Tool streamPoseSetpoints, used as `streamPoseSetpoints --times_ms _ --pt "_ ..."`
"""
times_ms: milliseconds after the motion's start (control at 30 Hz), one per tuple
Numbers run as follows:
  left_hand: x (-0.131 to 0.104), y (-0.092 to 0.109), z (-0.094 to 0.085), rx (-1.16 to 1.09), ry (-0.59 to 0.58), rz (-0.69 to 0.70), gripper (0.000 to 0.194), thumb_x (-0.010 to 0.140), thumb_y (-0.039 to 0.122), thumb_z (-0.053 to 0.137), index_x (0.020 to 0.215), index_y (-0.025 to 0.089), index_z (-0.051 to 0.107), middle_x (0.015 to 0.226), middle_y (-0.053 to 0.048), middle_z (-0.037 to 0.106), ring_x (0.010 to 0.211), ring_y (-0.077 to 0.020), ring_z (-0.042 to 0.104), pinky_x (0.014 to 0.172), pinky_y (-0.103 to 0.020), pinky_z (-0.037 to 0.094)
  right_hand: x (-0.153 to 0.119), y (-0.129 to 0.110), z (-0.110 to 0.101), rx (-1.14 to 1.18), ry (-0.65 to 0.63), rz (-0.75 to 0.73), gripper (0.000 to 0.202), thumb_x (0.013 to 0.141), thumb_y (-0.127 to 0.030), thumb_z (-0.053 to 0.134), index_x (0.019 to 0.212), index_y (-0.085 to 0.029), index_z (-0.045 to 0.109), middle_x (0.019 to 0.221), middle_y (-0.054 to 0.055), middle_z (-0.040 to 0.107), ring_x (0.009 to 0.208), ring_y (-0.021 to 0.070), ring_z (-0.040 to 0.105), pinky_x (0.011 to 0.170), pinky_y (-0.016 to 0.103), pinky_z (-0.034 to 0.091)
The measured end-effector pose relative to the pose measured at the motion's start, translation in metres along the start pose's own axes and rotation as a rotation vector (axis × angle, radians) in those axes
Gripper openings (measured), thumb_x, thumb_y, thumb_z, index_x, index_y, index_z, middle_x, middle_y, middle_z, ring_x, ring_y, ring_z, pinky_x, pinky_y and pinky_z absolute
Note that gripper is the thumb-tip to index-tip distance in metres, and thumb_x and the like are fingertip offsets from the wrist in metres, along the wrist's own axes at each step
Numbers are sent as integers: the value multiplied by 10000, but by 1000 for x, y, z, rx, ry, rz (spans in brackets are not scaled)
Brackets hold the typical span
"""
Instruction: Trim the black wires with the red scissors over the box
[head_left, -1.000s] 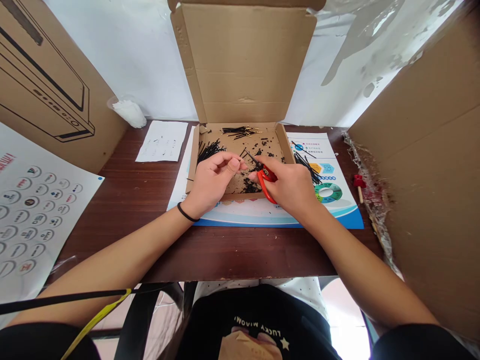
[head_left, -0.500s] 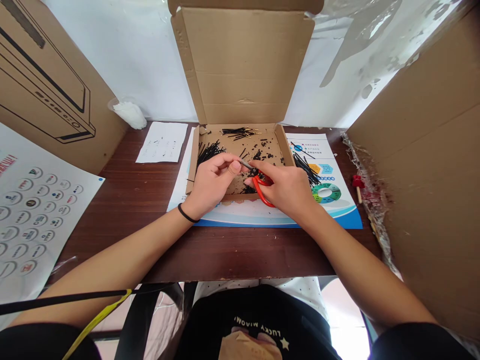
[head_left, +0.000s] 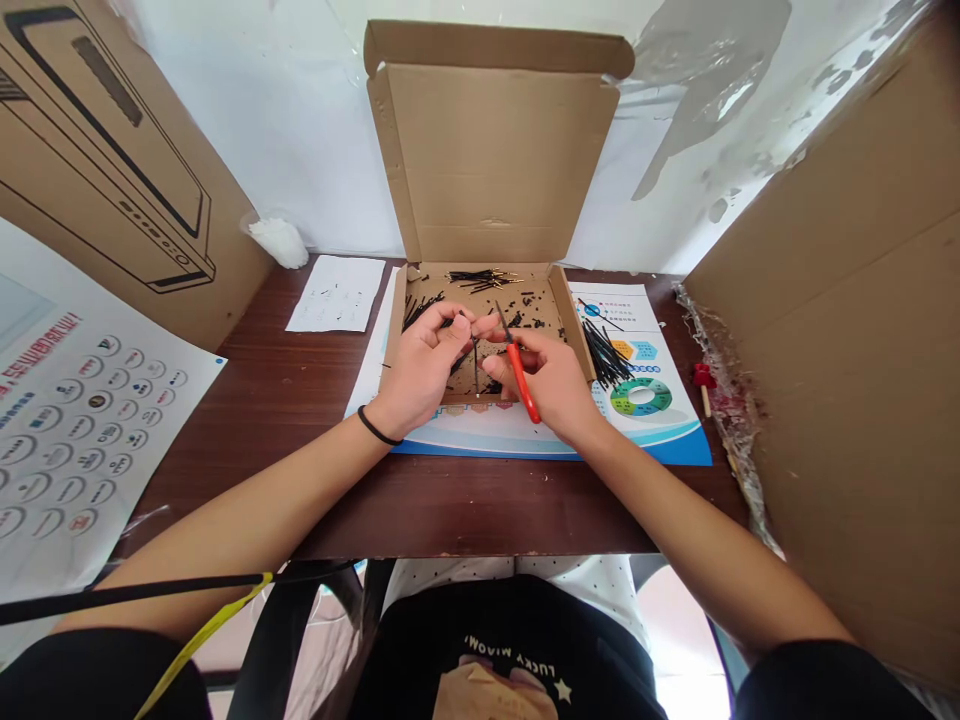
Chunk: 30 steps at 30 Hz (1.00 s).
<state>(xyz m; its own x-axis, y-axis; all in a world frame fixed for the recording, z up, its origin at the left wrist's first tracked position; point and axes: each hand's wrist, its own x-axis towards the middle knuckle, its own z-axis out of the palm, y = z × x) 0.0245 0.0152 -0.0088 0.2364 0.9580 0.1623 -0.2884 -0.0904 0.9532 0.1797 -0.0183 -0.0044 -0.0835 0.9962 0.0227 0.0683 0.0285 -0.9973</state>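
Note:
My left hand (head_left: pixel 426 362), with a black band at its wrist, is closed in a pinch over the front left of an open cardboard box (head_left: pixel 566 315). A thin black wire (head_left: pixel 475 368) shows at its fingertips, partly hidden. My right hand (head_left: pixel 553 378) is closed around red-handled scissors (head_left: pixel 523 382), blades pointing up and away. Its fingertips nearly meet those of the left hand. Inside the box, a bundle of black wires with gold-coloured tips (head_left: pixel 484 279) lies at the back. More black strands (head_left: pixel 421 310) lie at the left, and small black cut pieces (head_left: pixel 529 322) are scattered about.
A pile of black strands (head_left: pixel 606 352) lies on a printed sheet (head_left: pixel 652 440) right of the box. A white note (head_left: pixel 337 293) and a white plastic bag (head_left: pixel 279 240) are at the left. Cardboard panels (head_left: pixel 840 330) stand on both sides. A red-headed stick (head_left: pixel 703 378) is at the right.
The scissors have swung from pointing at my left fingertips to pointing away, up the view. My right fingers have opened out towards the left hand. The camera view has shifted slightly.

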Motion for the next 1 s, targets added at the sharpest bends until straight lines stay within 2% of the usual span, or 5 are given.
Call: streamPoseSetpoints --times_ms 67,133,333,767,1000 --pt "-1 0 2 -31 -3 -13 349 789 508 740 891 216 578 1008 -48 742 1082 -191 673 915 -333 513 1 1 5 145 -2 40 613 551 -503 869 1036 -177 682 739 -10 654 591 102 519 539 240 436" --pt "-2 -1 3 -30 -21 13 341 776 496 758 887 214 600 1067 -56 735 1069 -184 669 933 -342 505 2 1 7 232 0 62 612 516 -452 895 1019 -184 672 743 -15 661 579 87 502 517 224 419" --pt "0 -2 -2 51 -6 69 319 765 497 763 901 222 678 1020 -49 721 969 -163 657 895 -333 517 0 1 3 302 -16 84 456 583 -413 876 922 -219 641 660 -46 640 468 52 413 439 208 339" --pt "-4 3 -2 104 -40 100 267 759 430 785 896 216 703 889 -28 666 817 -124 613 775 -276 519 1 1 3 313 -41 102 491 574 -403 880 951 -199 641 626 -62 600 463 48 401 438 210 314" --pt "-6 3 -3 167 -119 128 275 785 401 769 969 207 706 1023 -63 708 906 -144 648 809 -267 532 2 4 3 359 -6 94 501 543 -361 897 940 -212 630 663 -64 592 523 56 442 464 202 330"
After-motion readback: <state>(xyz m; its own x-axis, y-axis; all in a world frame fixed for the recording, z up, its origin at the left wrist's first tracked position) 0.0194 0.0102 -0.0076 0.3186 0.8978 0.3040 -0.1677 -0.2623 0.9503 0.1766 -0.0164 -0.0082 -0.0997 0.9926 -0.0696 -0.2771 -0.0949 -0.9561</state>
